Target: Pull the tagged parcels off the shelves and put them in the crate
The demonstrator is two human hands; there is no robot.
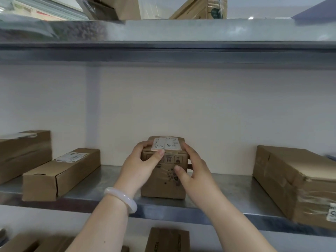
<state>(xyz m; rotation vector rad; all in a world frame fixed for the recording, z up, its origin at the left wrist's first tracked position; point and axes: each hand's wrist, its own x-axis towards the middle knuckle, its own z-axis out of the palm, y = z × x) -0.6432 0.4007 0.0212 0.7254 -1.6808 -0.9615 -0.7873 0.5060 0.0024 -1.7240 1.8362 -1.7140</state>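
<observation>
A small brown cardboard parcel stands on the metal shelf in the middle of the view. A white tag with handwritten numbers is stuck on its top. My left hand, with a white bangle at the wrist, grips the parcel's left side, thumb on the front near the tag. My right hand holds the right side, thumb pressed on the front face. The parcel rests on the shelf. No crate is in view.
A long labelled box and a bigger box lie on the shelf at left. A large taped box sits at right. Another shelf hangs close above. More boxes lie on the level below.
</observation>
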